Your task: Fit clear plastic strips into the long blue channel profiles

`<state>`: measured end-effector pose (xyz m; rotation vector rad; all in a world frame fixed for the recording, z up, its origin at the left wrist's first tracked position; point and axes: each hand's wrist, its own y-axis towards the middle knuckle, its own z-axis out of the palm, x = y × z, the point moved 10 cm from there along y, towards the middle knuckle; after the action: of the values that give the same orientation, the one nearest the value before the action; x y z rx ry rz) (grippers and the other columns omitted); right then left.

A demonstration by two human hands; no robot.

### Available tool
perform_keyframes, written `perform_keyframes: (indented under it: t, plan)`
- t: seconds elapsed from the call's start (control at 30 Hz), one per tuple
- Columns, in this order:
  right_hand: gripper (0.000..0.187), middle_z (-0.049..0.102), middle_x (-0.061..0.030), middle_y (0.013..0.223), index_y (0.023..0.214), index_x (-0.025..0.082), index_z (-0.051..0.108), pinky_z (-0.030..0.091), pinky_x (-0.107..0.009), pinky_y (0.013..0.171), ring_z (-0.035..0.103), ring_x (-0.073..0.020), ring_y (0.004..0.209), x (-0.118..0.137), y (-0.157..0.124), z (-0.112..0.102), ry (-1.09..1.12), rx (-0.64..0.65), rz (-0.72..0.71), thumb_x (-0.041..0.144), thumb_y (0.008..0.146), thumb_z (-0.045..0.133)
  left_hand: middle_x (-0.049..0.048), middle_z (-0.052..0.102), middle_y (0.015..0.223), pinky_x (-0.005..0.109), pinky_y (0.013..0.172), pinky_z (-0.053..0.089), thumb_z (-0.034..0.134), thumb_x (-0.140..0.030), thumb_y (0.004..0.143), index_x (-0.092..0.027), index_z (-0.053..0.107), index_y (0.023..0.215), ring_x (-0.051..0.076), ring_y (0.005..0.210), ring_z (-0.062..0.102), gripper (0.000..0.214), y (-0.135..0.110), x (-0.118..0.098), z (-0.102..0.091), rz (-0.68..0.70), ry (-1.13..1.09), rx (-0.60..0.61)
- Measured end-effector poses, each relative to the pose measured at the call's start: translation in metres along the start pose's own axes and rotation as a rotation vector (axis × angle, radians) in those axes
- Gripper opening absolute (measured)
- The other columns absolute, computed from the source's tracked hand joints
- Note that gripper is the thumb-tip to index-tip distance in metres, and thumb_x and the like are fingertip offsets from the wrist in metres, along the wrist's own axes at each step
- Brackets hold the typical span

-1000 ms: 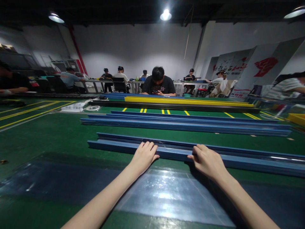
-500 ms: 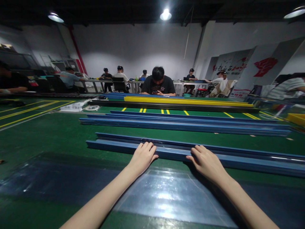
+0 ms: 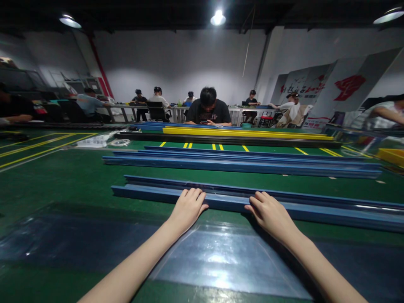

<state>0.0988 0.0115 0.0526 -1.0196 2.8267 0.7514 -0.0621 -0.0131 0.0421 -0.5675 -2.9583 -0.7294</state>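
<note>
Hanging lamps (image 3: 218,18) light a workroom where people (image 3: 208,113) sit beyond a broad green table (image 3: 63,176). From the left, a glossy plastic sheet (image 3: 221,267) lies flat along the near side; just past it rests the nearest blue channel (image 3: 227,203), its right end out of view. The left hand (image 3: 189,206) curls its fingers over the near edge, thumb in front; the right hand (image 3: 269,212) pinches the same edge farther along, apart, presumably because two grips steady so long a piece. More blue channels (image 3: 243,165) lie roughly parallel behind, likely for orderly spacing.
</note>
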Motion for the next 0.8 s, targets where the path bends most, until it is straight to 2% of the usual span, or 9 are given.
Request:
perform_keyframes:
  t: [0.23, 0.8]
  plan:
    - [0.03, 0.051, -0.0052, 0.074, 0.072, 0.018, 0.053, 0.032, -0.027, 0.062, 0.044, -0.0172, 0.07, -0.0002, 0.0, 0.0013, -0.001, 0.022, 0.005, 0.035, 0.089, 0.037, 0.0069, 0.06, 0.093, 0.032, 0.071, 0.036, 0.047, -0.033, 0.086, -0.015, 0.053, 0.099, 0.02, 0.086, 0.052, 0.024, -0.0002, -0.0018, -0.0022, 0.011, 0.01, -0.007]
    - [0.03, 0.051, -0.005, 0.074, 0.072, 0.018, 0.054, 0.032, -0.027, 0.062, 0.045, -0.0172, 0.07, 0.0006, 0.0006, 0.0024, -0.005, 0.046, 0.001, 0.035, 0.09, 0.036, 0.0056, 0.059, 0.09, 0.032, 0.069, 0.033, 0.05, -0.032, 0.084, -0.015, 0.053, 0.099, 0.021, 0.083, 0.051, 0.023, 0.0003, -0.0027, -0.0017, 0.015, 0.037, 0.013]
